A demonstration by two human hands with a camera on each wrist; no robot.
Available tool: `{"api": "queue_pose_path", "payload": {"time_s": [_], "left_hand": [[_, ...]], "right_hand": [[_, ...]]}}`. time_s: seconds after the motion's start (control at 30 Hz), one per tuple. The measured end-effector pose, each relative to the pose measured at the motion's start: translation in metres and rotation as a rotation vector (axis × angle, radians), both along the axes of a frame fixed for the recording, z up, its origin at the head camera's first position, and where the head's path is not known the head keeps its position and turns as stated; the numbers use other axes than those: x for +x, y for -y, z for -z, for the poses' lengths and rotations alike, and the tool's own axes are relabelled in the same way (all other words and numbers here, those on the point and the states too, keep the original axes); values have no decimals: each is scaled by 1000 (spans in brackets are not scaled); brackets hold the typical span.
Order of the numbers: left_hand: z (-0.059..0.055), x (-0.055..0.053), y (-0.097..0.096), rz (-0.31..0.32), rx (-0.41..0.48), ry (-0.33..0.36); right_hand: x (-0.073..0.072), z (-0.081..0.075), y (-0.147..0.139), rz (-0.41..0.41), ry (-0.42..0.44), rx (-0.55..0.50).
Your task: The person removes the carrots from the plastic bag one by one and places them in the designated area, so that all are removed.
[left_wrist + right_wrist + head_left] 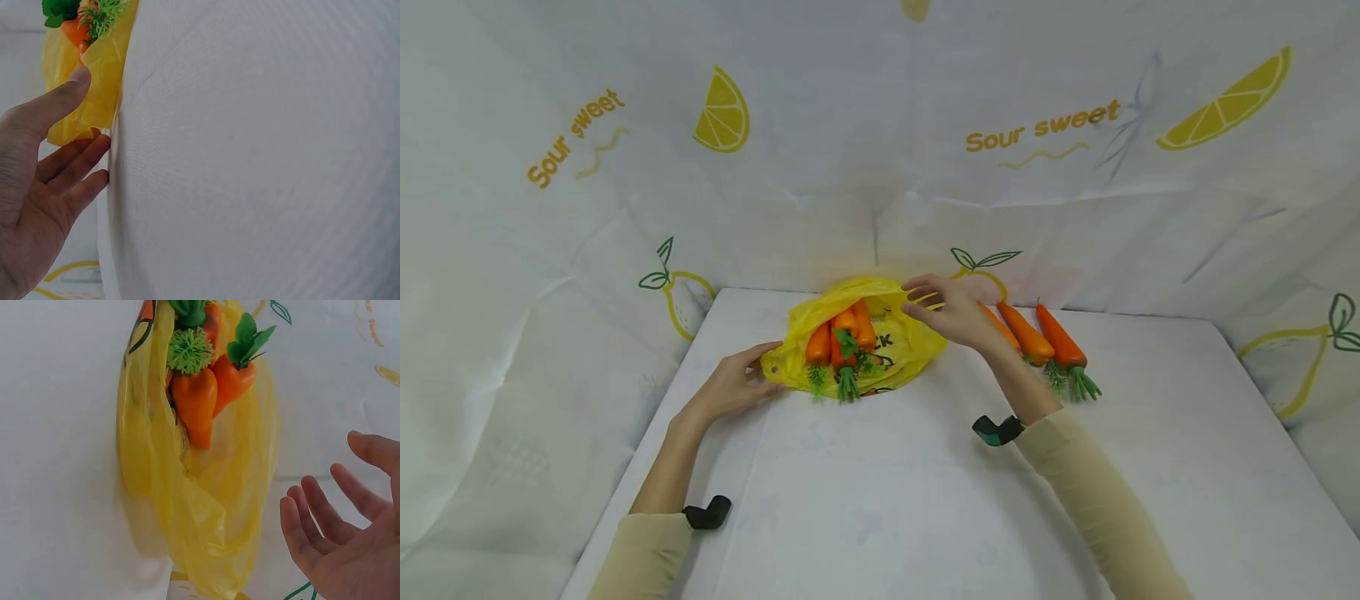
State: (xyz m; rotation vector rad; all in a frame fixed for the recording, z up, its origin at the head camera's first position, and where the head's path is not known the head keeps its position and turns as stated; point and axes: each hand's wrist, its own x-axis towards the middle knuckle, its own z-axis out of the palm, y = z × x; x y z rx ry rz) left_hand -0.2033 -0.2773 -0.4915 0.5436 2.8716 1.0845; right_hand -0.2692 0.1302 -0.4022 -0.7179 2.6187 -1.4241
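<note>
Three orange plastic-looking carrots with green tops [1026, 335] were seen to the right of a thin yellow plastic bag with dark print [917, 337], which was placed near the far edge of a white-covered table [865, 492]. The foremost part of this group was left uncovered, but one carrot was partly hidden by the right arm.

Several other orange carrots [817, 343] were contained in the bag, gathered at its left part. Their exact number could not be told, because they were overlapped by each other and by their leafy green tops [847, 385]. These tops were turned mostly toward the near side, where the mouth gaped, so the thick orange ends were easily seen. The right part of the bag was filled with little except its own loose film.

By the left hand [734, 385] the left corner of the bag was touched: the corner was placed between the thumb above and the fingers below, which were spread apart, and no firm pinch was shown. Probably the light film was steadied in this way, so that the mouth would not fold in. The right hand [951, 310] was held just beside the bag's right edge, with fingers spread loosely and nothing gripped.
</note>
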Motion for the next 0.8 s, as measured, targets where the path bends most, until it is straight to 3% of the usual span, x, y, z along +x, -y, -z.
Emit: {"api": "queue_pose_path", "payload": {"time_s": [0.8], "left_hand": [[-1, 0, -2, 0, -2, -9]], "right_hand": [[-7, 50, 78, 11, 19, -14]]}}
